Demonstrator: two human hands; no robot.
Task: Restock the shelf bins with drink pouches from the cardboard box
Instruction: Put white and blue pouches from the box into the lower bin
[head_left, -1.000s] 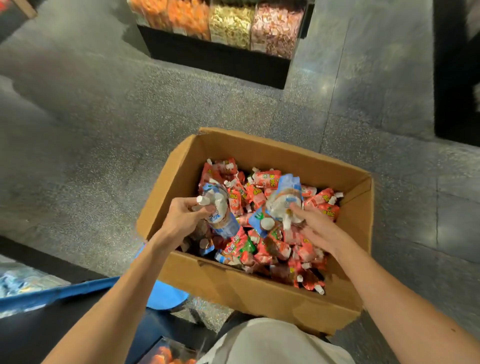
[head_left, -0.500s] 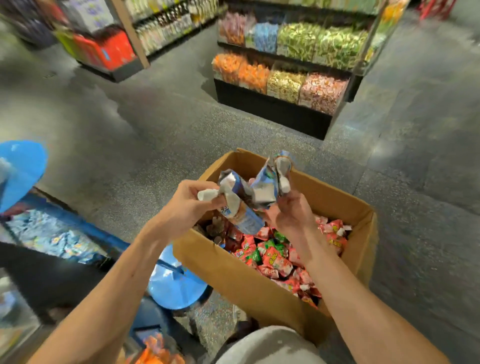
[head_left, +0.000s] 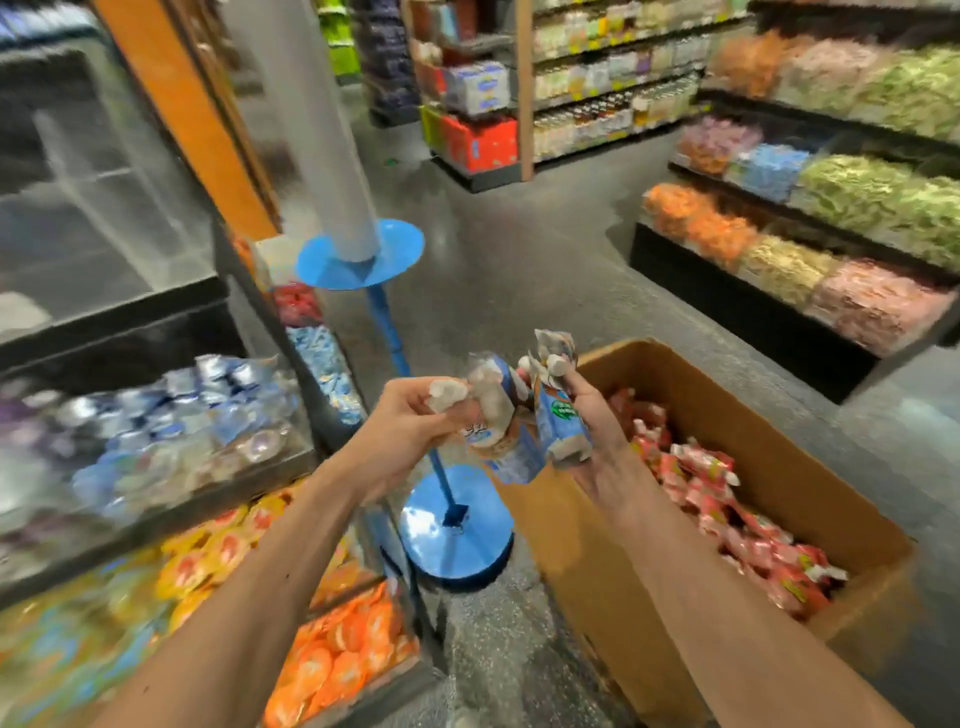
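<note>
Now, a blue drink pouch in each of my hands, lifted over the near corner of the cardboard box (head_left: 597, 597) and meant for the shelf bins.

My left hand (head_left: 410, 421) is curled round the spouted top of one blue pouch (head_left: 506, 441), and my right hand (head_left: 587, 415) grips a second blue pouch (head_left: 558, 415) by its upper part. The two pouches touch between my hands. Red pouches (head_left: 727, 509) fill the box. The bin of blue-and-silver pouches (head_left: 218, 488) sits to my left, a shelf above the orange packs. To do this well, I judge I should hold firm near the caps, swing left clear of the blue stand (head_left: 457, 535) beside the box, and lay the pouches into that matching bin rather than toss them — the view is blurred, so I can't read the labels.
</note>
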